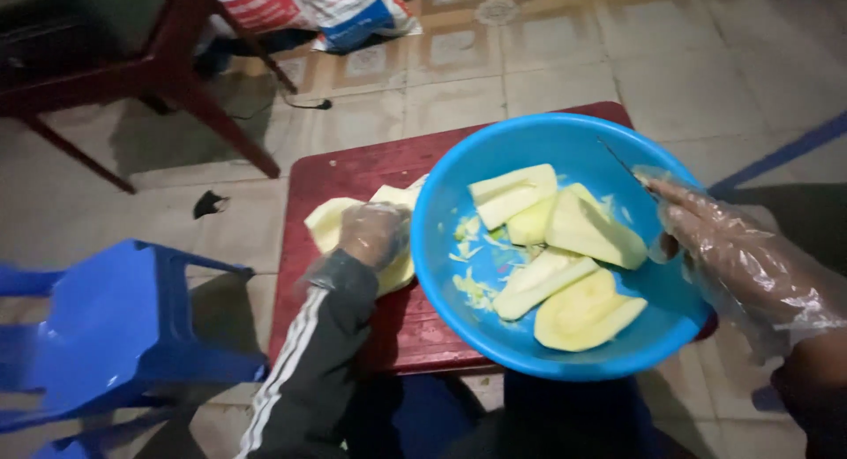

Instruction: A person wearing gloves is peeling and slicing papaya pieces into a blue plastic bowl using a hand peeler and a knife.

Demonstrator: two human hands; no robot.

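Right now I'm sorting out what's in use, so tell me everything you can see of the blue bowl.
The blue bowl is round, plastic-looking and wide. It sits on a dark red table, overhanging its near edge. Inside lie several pale yellow-green fruit pieces, peeled and cut, plus small scraps. The gloved right hand is at its right rim; the gloved left hand holds another piece just outside its left rim.

blue bowl (565, 141), pale yellow-green fruit pieces (587, 313), dark red table (353, 172)
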